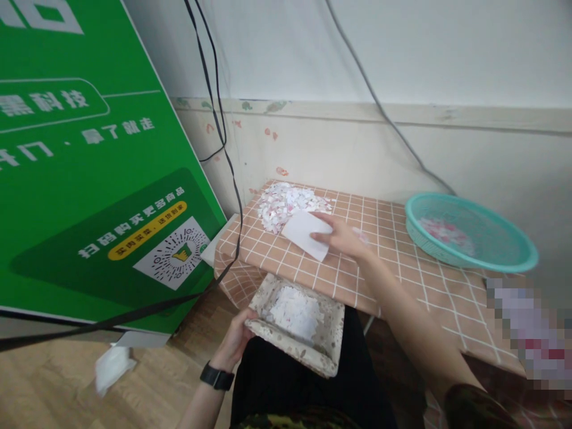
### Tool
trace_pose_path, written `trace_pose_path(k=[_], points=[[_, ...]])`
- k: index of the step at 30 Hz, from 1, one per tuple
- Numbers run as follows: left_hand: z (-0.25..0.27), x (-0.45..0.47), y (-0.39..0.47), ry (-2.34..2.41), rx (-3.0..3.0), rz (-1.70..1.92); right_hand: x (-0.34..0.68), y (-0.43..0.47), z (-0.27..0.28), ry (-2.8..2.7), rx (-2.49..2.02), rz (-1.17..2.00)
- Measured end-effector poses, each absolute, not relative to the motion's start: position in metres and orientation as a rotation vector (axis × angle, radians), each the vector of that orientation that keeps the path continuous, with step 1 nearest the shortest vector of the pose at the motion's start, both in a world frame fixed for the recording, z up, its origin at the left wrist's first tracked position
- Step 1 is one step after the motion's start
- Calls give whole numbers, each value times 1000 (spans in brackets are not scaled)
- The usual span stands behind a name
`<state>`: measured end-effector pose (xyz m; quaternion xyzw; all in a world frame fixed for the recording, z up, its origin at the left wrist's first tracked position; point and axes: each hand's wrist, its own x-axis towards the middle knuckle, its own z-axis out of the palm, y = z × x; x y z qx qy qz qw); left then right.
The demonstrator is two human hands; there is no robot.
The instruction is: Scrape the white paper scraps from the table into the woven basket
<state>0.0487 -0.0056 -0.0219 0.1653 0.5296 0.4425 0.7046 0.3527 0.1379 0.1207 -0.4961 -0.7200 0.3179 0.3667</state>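
My left hand (238, 339) grips the left rim of a square, speckled cream tray (336, 333), which is tilted over my lap below the table edge. White paper scraps (295, 313) lie heaped inside it. Over the table, my right hand (336, 235) is closed on a white sheet of paper (306, 235), with fingers at its right edge. The sheet's far corner is up against a pile of white and pinkish paper scraps (279, 205). Under the right hand, a few pink scraps (361, 235) show on the cloth.
A checked brown tablecloth (384, 220) covers the table. A teal plastic basket (473, 262) with pinkish scraps stands at the right, near a blurred-out item (531, 333). A large green sign (102, 179) rises at the left, with a black strap (235, 179) hanging before it. A white bag (114, 366) lies on the floor.
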Motion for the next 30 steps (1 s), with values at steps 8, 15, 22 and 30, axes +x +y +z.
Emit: trace_pose_path(k=[8,15,22,30], points=[[-50,54,-12,1157,474,877,307,98,89,-1712,-1491,635],[-52,62,-14,1154,585,894,381,72,81,-1495,-1633,444],[-56,65,-12,1193,598,906,445,59,88,-1456,-1805,251],[-66,65,-9,1220,645,914,430,110,117,-1729,-1556,351]])
